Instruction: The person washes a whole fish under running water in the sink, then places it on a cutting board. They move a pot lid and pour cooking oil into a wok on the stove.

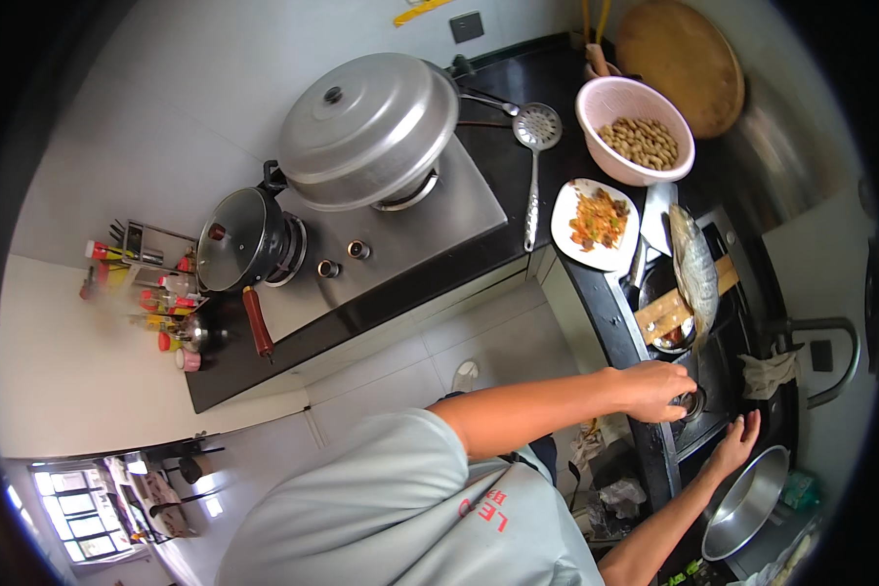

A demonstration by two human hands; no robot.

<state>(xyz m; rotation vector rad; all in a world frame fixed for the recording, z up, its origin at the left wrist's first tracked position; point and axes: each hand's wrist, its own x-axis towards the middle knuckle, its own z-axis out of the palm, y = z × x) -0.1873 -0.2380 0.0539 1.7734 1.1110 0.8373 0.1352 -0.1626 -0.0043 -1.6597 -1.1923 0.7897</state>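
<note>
My left hand point(655, 392) reaches over the black sink point(725, 366), its fingers curled at the near side of the round metal drain point(694, 403); whether they grip a part of it cannot be told. My right hand point(735, 445) is held low over the sink's right end, fingers extended, with nothing seen in it. To the left of my left hand, a whole fish point(696, 267) lies on a wooden board point(727, 275) laid across the sink. A metal bowl or pan with reddish matter point(674, 338) is partly hidden beneath the board. A cleaver point(658, 220) lies beside the fish.
A curved faucet point(853, 359) and a crumpled cloth point(769, 375) are at the sink's far side. A steel basin point(747, 505) stands right of my right hand. A plate of food point(626, 245), a pink basket of peanuts point(590, 124), a skimmer point(533, 176) and the stove point(454, 212) with pots lie leftward.
</note>
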